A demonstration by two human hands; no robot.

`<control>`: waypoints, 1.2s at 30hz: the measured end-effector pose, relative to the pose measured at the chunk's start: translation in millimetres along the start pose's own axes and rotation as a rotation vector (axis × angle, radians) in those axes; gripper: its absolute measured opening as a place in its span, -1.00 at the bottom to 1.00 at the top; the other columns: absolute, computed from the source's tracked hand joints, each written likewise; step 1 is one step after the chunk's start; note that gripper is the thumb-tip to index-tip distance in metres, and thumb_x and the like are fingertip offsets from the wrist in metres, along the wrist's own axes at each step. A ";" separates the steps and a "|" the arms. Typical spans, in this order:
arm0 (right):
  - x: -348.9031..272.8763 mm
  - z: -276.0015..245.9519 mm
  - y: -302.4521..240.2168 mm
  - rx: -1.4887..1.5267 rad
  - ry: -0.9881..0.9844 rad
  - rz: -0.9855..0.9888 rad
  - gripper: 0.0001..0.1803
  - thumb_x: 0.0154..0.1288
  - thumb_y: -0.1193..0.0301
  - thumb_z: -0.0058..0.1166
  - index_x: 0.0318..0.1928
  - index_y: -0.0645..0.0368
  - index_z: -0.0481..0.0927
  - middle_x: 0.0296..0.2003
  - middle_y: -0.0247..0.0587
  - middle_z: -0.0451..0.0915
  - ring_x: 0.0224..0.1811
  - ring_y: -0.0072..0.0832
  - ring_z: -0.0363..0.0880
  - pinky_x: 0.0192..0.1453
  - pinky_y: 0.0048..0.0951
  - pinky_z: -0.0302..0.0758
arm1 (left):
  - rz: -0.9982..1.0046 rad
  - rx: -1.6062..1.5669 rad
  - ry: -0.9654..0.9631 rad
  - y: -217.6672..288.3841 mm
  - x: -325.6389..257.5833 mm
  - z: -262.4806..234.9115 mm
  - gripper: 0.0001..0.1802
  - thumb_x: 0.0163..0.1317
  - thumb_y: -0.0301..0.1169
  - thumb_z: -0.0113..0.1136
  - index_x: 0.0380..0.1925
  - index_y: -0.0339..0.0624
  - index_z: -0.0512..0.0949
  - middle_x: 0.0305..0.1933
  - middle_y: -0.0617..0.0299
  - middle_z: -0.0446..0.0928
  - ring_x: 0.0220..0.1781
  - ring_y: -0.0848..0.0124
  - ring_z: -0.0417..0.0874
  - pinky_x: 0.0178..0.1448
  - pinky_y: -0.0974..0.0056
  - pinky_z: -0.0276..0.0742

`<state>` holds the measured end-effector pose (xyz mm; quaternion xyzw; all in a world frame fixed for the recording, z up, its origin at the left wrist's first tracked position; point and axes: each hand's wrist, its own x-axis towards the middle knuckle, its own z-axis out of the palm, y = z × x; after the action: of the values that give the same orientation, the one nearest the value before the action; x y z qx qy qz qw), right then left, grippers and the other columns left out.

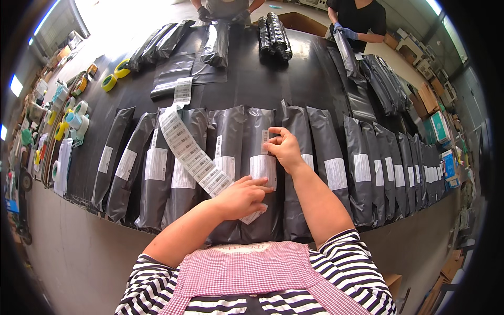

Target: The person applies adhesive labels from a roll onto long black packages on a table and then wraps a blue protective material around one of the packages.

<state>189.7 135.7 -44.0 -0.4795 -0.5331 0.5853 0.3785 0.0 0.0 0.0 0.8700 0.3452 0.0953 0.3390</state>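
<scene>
In front of me lies a long grey plastic mailing bag (259, 126) with a large white printed label (261, 167). My right hand (286, 151) has thumb and forefinger at a small barcode sticker (265, 137) on its upper part. A long strip of barcode stickers (189, 149) curves down from the table's middle to my left hand (244, 198). That hand holds the strip, whose loose end shows below the fingers, and its fingertips rest on the bag. The neighbouring bag (226, 128) on the left carries a barcode sticker (218, 146) too.
Several labelled grey bags (331, 142) line the black table's (247, 79) near edge. Yellow tape rolls (109, 82) lie at the far left. Black-wrapped rolls (274, 37) lie at the back. Across the table, one gloved co-worker (362, 21) holds a bag; another person (226, 8) stands at the far edge.
</scene>
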 end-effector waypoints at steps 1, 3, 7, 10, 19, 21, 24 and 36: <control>-2.9 4.4 -0.6 0.027 -0.004 0.009 -0.39 0.15 0.50 0.35 0.23 0.28 0.47 -0.20 -0.18 0.71 -0.18 -0.49 0.68 -0.09 -0.43 0.63 | -0.010 -0.004 0.005 -0.4 -4.2 0.0 -0.74 0.39 -0.21 0.22 -0.25 -0.19 0.63 0.46 0.20 0.42 0.64 0.15 0.13 0.66 -0.08 -0.03; -4.6 4.7 -1.6 0.028 0.000 0.012 -0.40 0.15 0.50 0.35 0.22 0.29 0.48 -0.21 -0.18 0.71 -0.18 -0.50 0.68 -0.09 -0.44 0.62 | -0.013 -0.021 0.036 0.0 -4.0 3.8 -0.72 0.39 -0.21 0.22 -0.31 -0.22 0.61 0.45 0.23 0.44 0.63 0.14 0.14 0.66 -0.10 -0.02; -6.9 1.7 0.6 -0.085 0.033 -0.049 -0.44 0.18 0.56 0.35 0.20 0.31 0.48 -0.26 -0.23 0.71 -0.22 -0.55 0.68 -0.10 -0.48 0.63 | -0.018 -0.052 0.058 3.2 3.3 6.5 -0.71 0.39 -0.21 0.21 -0.24 -0.25 0.63 0.44 0.28 0.44 0.63 0.13 0.13 0.65 -0.12 -0.01; -8.6 1.7 0.9 -0.189 0.045 -0.105 -0.44 0.18 0.58 0.35 0.19 0.32 0.47 -0.27 -0.25 0.71 -0.25 -0.58 0.68 -0.12 -0.50 0.62 | -0.026 -0.029 0.020 3.2 4.2 1.7 -0.70 0.39 -0.21 0.21 -0.14 -0.25 0.64 0.45 0.28 0.43 0.63 0.13 0.13 0.65 -0.11 0.00; 1.9 10.4 -8.4 -0.453 0.162 -0.284 -0.26 -0.07 0.42 0.57 0.19 0.13 0.54 -0.04 -0.13 0.54 -0.19 -0.34 0.64 0.01 -0.35 0.62 | 0.007 -0.062 0.071 -6.8 5.6 5.7 -0.72 0.36 -0.24 0.24 -0.17 -0.27 0.63 0.44 0.28 0.44 0.61 0.12 0.17 0.62 0.01 0.14; 27.6 5.5 -0.5 -0.580 0.270 -0.292 -0.25 -0.10 0.37 0.60 0.17 0.11 0.56 0.01 -0.11 0.49 -0.10 -0.32 0.62 0.06 -0.31 0.60 | 0.014 -0.080 0.066 -4.8 7.0 3.6 -0.74 0.35 -0.27 0.25 -0.18 -0.26 0.63 0.42 0.27 0.47 0.61 0.12 0.18 0.60 0.04 0.19; 52.2 6.6 -5.5 -0.522 0.306 -0.172 -0.32 -0.12 0.26 0.60 0.04 0.19 0.60 -0.09 -0.16 0.49 -0.07 -0.32 0.54 0.04 -0.29 0.58 | 0.015 -0.100 0.085 -2.1 6.3 2.9 -0.77 0.33 -0.30 0.27 -0.19 -0.26 0.63 0.39 0.25 0.50 0.60 0.11 0.21 0.57 0.06 0.25; -31.6 -10.8 17.4 -0.128 0.088 -0.088 -0.35 0.17 0.33 0.43 0.24 0.23 0.49 0.13 -0.01 0.56 0.16 -0.26 0.55 0.26 -0.31 0.49 | -0.038 -0.269 0.263 1.4 9.7 4.9 -0.78 0.26 -0.33 0.35 -0.34 -0.27 0.60 0.12 0.12 0.67 0.37 0.06 0.50 0.37 0.04 0.43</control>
<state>209.2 105.8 -55.9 -0.5043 -0.5728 0.5111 0.3954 9.9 3.1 -3.4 0.7903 0.3871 0.2471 0.4057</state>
